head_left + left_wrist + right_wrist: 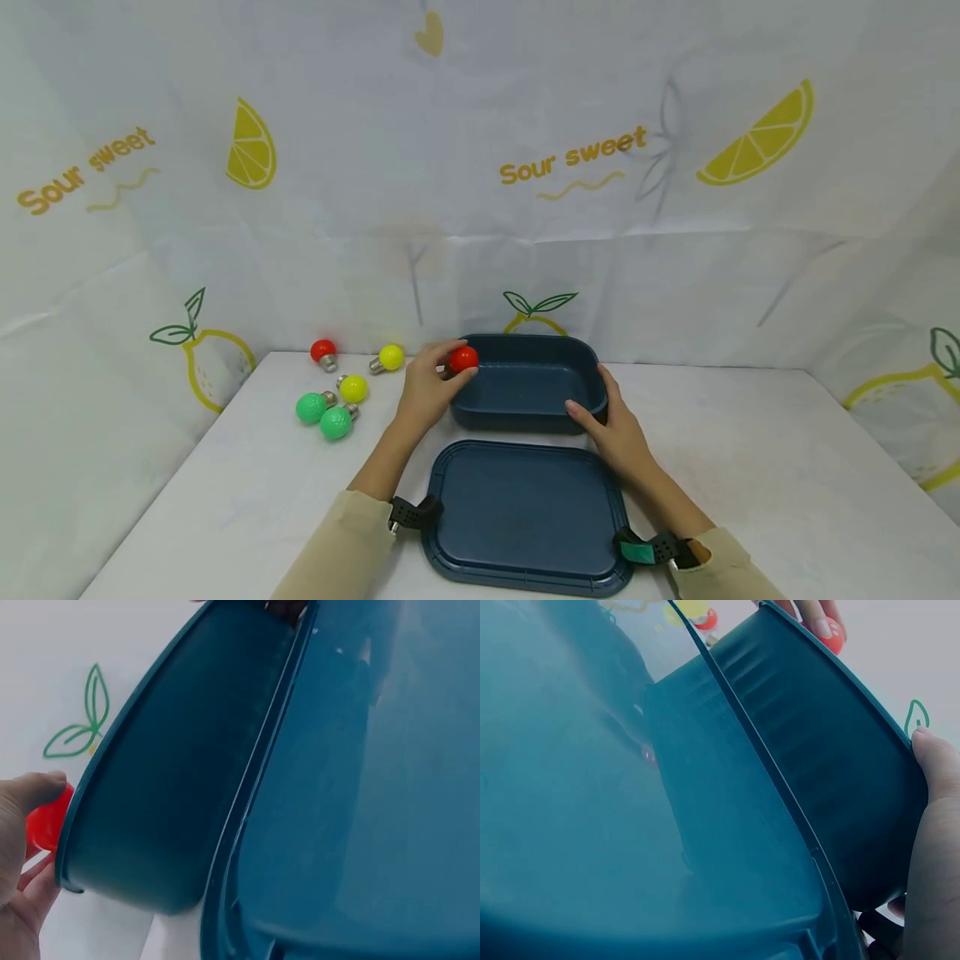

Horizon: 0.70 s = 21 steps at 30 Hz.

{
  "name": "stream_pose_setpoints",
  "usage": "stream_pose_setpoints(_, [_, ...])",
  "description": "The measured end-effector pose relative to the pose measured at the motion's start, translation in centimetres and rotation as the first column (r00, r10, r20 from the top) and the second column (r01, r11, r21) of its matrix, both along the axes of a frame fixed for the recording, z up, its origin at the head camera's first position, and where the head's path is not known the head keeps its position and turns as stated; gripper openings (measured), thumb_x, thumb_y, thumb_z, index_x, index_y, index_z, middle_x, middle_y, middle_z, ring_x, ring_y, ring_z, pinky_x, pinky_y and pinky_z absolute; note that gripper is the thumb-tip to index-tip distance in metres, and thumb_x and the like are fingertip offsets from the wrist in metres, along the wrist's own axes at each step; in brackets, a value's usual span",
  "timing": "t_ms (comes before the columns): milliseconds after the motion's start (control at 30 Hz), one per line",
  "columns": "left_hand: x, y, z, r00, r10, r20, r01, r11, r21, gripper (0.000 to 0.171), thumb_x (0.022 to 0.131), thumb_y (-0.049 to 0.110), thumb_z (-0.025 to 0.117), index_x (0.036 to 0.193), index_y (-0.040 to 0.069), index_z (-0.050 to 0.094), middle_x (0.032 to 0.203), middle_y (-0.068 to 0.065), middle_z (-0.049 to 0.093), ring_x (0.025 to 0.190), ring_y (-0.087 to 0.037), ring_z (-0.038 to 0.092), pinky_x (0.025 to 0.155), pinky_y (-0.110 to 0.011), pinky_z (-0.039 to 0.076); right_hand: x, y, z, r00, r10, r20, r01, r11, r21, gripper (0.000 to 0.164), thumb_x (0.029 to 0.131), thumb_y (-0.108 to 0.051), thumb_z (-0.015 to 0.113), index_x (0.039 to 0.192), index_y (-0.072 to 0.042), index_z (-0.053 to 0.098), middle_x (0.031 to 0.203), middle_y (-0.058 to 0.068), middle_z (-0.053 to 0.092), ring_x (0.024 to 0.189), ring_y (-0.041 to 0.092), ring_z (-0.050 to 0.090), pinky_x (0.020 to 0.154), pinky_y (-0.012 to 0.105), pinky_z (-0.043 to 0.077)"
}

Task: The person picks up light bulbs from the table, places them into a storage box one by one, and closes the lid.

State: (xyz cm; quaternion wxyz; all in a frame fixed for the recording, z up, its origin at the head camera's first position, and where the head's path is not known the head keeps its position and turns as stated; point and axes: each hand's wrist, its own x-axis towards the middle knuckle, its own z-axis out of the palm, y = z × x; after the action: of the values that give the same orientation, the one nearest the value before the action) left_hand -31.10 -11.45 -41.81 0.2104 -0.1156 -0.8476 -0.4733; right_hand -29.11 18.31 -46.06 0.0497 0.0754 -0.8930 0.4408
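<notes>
Within my pinching left hand [427, 383] sits, seemingly, a red bulb [464, 358], base hidden; my right hand [618, 429] grips the box [517, 422].

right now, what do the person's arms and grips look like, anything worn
The left sleeve and right sleeve are plain pale beige. A left strap and a right strap, both black, are worn by the wrists; the right one carries a green patch. The left grip and right grip are bare hands without gloves.
</notes>
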Motion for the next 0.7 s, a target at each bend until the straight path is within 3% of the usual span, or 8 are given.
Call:
stream_pose_setpoints(233, [-0.1, 1.4, -0.1, 1.0, -0.011, -0.021, 0.008, 0.993, -0.121, 0.046, 0.086, 0.017, 0.081, 0.129, 0.007, 0.067, 0.124, -0.014, 0.067, 0.109, -0.026, 0.068, 0.085, -0.035, 0.062, -0.1, -0.2, 0.0, 1.0, 0.002, -0.006, -0.002, 1.0, -0.006, 0.09, 0.099, -0.053, 0.055, 0.164, -0.021, 0.003, 0.168, 0.022, 0.018, 0.152, 0.047, 0.026, 0.118, 0.069, 0.026])
stream_pose_setpoints(467, [0.2, 2.1, -0.2, 0.999, 0.022, -0.032, -0.029, 0.972, -0.233, 0.045, 0.084, 0.017, 0.083, 0.126, 0.01, 0.069, 0.122, -0.012, 0.069, 0.093, -0.022, 0.069, 0.08, -0.033, 0.062, -0.1, -0.4, 0.0, 1.0, 0.003, -0.01, -0.003, 1.0, -0.007, 0.09, 0.099, -0.053, 0.056, 0.164, -0.02, 0.003, 0.168, 0.022, 0.017, 0.153, 0.046, 0.024, 0.119, 0.068, 0.025])
stream_pose_setpoints(567, [0.3, 2.5, -0.2, 0.999, 0.039, -0.024, -0.044, 0.965, -0.258, 0.044, 0.084, 0.017, 0.083, 0.125, 0.01, 0.07, 0.121, -0.012, 0.069, 0.091, -0.023, 0.068, 0.081, -0.036, 0.061, 0.0, -0.2, -0.1, 1.0, -0.004, -0.007, 0.004, 1.0, -0.006, 0.09, 0.099, -0.053, 0.056, 0.164, -0.02, 0.003, 0.168, 0.022, 0.017, 0.153, 0.047, 0.024, 0.119, 0.068, 0.024])
stream_pose_setpoints(700, [0.4, 3.0, 0.1, 0.997, 0.079, 0.018, -0.069, 0.944, -0.324, 0.043, 0.085, 0.019, 0.082, 0.125, 0.009, 0.069, 0.12, -0.013, 0.069, 0.101, -0.028, 0.068, 0.09, -0.044, 0.059, 0.0, -0.1, -0.1, 1.0, -0.004, -0.005, 0.004, 1.0, -0.006, 0.09, 0.099, -0.052, 0.056, 0.164, -0.02, 0.003, 0.169, 0.022, 0.016, 0.153, 0.047, 0.024, 0.119, 0.068, 0.024])
